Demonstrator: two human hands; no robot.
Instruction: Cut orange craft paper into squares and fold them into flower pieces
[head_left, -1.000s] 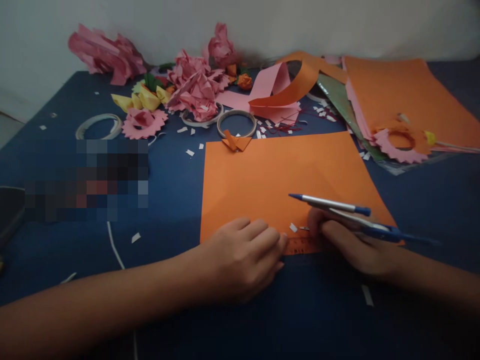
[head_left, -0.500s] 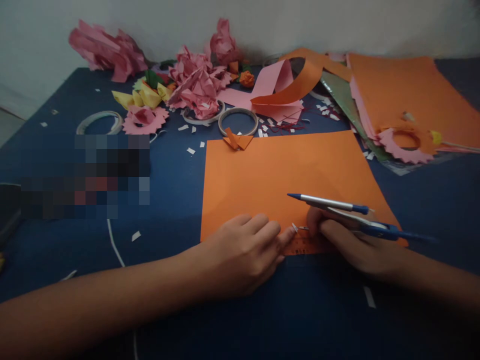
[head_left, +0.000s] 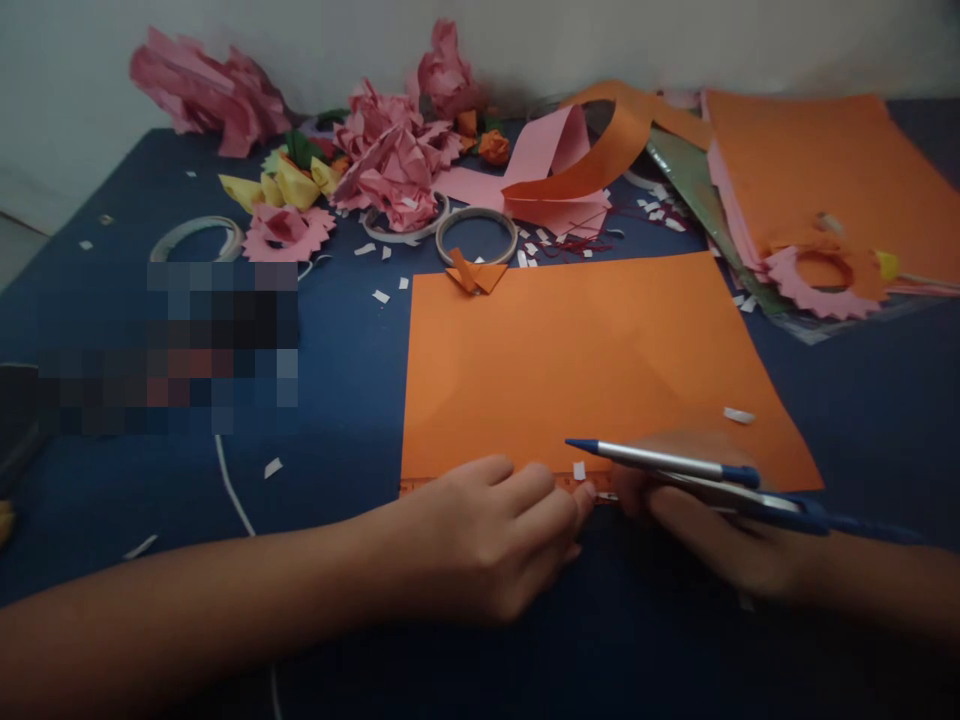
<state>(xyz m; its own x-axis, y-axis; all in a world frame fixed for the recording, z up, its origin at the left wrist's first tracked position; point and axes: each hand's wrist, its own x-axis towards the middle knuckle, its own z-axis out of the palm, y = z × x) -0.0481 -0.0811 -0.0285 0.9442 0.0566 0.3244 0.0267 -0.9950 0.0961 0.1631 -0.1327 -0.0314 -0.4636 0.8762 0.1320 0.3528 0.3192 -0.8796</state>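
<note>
A large orange paper sheet (head_left: pixel 555 370) lies before me. A see-through ruler (head_left: pixel 425 485) runs along its near edge, partly hidden by my left hand. My left hand (head_left: pixel 510 530) is curled over the ruler, fingertips pressed on it. A small white paper scrap (head_left: pixel 579 470) lies by those fingertips. My right hand (head_left: pixel 720 520) is closed on a drawing compass (head_left: pixel 780 508), tilted almost flat, with a silver and blue mechanical pencil (head_left: pixel 660 458) in it. The compass's metal point is close to my left fingertips at the ruler. Motion blurs my right hand.
Crumpled pink paper (head_left: pixel 390 150), tape rolls (head_left: pixel 476 240) and curled paper strips (head_left: pixel 592 175) crowd the back. Orange sheets (head_left: pixel 832 170) are stacked at the right. A folded orange piece (head_left: pixel 476 275) overlaps the sheet's far edge. A white cord (head_left: pixel 231 490) crosses the left; an area there is pixelated.
Both hands have moved slightly toward me, the compass with them. The ruler's left part now shows at the sheet's near edge. A white scrap has come into view on the sheet's right.
</note>
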